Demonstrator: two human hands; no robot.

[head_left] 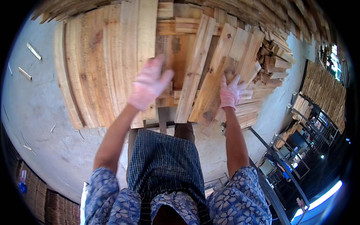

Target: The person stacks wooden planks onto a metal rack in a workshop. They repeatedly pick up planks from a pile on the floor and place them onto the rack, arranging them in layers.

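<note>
My left hand (148,84), in a pale pinkish glove, is over the right edge of a row of long wooden boards (108,63) lying side by side. Its thumb stands apart from the fingers, which are slightly blurred, and nothing shows in its grasp. My right hand (230,93), gloved alike, has its fingers spread over several loose planks (221,56) on the right. Between the hands a narrow plank (197,67) lies slanted. Left of it, shorter wood pieces (176,56) show lower down in a gap.
Small wood offcuts (275,63) are heaped at the far right of the planks. More stacked wood (255,11) runs along the far edge. Wood scraps (33,51) lie on the grey floor (33,93) at left. Dark metal frames (277,165) stand at right, near another person in blue (285,170).
</note>
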